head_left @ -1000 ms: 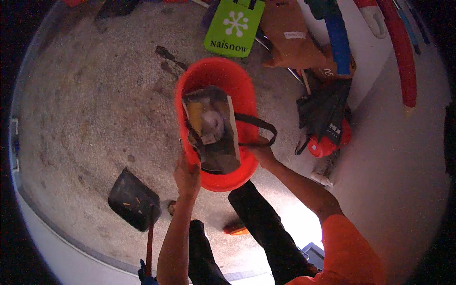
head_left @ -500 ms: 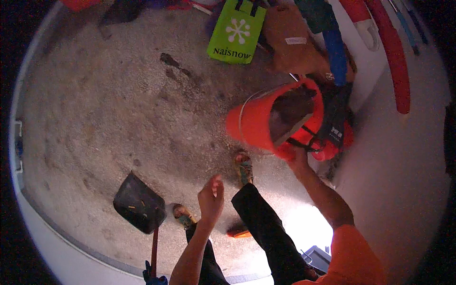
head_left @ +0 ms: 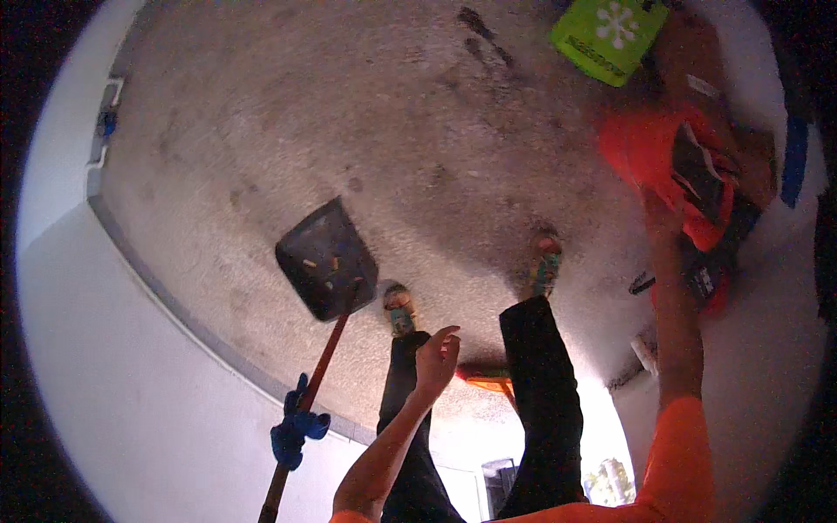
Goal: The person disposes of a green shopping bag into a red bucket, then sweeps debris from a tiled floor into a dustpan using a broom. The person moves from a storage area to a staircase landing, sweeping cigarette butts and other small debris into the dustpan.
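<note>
My right hand [head_left: 663,212] grips the lower rim of a red bucket [head_left: 641,157], its arm stretched out to the right. The bucket is tilted, its mouth toward the wall, and something dark with a pale edge shows inside. Blur hides part of my right fingers. My left hand [head_left: 436,362] hangs in front of my left leg, empty, fingers loosely bent and apart. Nearest to it on the left is a black dustpan [head_left: 330,261] holding several small light bits. From the pan runs a long red handle [head_left: 325,362] with a blue glove-like bundle [head_left: 296,427] on it.
An orange broom head [head_left: 488,376] lies between my legs. At the far right stand a green bag [head_left: 606,44] and a brown bag [head_left: 689,57]. Red and black items [head_left: 708,283] lie by the right wall. A white wall [head_left: 148,349] curves along the left.
The view has swung left, so the dustpan, bags and bucket sit farther right in it. The bucket's mouth has turned farther toward the wall, my right hand still on it. My left hand stays empty.
</note>
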`<action>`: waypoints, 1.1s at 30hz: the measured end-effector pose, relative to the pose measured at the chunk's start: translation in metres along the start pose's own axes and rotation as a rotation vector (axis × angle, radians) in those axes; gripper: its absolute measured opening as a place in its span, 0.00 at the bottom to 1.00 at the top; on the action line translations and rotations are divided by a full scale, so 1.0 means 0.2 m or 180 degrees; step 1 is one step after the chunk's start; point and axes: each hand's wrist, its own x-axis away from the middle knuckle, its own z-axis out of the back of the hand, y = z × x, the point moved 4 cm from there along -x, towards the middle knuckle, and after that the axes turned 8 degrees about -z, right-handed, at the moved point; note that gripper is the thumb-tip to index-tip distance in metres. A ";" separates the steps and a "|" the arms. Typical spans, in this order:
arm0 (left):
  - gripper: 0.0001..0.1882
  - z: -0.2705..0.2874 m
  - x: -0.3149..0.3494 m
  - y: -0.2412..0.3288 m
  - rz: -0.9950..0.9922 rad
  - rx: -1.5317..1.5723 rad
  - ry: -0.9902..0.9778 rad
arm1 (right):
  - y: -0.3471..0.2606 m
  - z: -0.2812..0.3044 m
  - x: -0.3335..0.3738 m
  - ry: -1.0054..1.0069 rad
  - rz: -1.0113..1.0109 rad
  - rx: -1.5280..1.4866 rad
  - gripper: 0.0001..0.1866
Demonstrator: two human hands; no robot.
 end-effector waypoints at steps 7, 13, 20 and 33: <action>0.15 0.38 0.42 -0.15 0.1149 0.1518 0.1076 | 0.71 -0.52 0.63 -0.0232 -0.1102 0.2336 0.16; 0.23 0.69 1.03 -0.39 0.1285 0.1827 0.1844 | 1.01 -0.66 1.03 -0.0416 -0.1155 0.3458 0.16; 0.51 1.06 1.37 0.13 -0.0268 0.0366 0.2605 | 0.95 -0.37 1.35 -0.0912 -0.0066 0.5276 0.13; 0.21 1.25 1.14 0.29 -0.1448 -0.0442 0.2498 | 0.41 0.18 2.25 -0.0086 -0.0610 0.8688 0.13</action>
